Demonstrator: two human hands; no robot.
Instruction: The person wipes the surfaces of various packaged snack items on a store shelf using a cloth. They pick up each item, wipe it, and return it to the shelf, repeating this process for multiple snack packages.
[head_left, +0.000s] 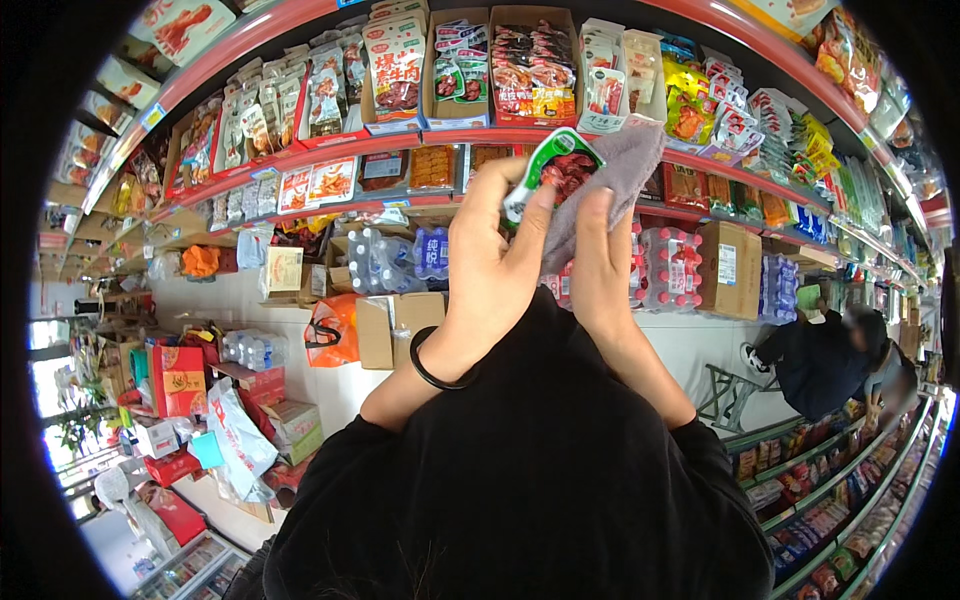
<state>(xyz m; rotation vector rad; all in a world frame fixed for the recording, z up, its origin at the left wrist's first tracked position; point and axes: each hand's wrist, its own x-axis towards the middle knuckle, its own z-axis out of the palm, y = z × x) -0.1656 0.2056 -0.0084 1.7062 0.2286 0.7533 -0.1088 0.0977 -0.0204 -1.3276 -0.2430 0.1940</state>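
My left hand (495, 232) grips a small green and white snack packet (564, 169) with a picture of dark red meat on its front. In my right hand (600, 262) is a grey-purple cloth (626, 165), which lies against the packet's right side and covers part of it. Both hands are raised close together before the shelf. Just beyond them stands an open carton (459, 116) with similar green packets inside. Beside it, another carton (534, 120) holds dark, red and orange packets.
Shelves with red edges (300, 161) curve across the front. Bottle packs (671, 266) and a cardboard box (729, 270) stand below them. An orange bag (330, 330) sits on the floor at left. Two people (825, 360) are at right near a folding stool (731, 401).
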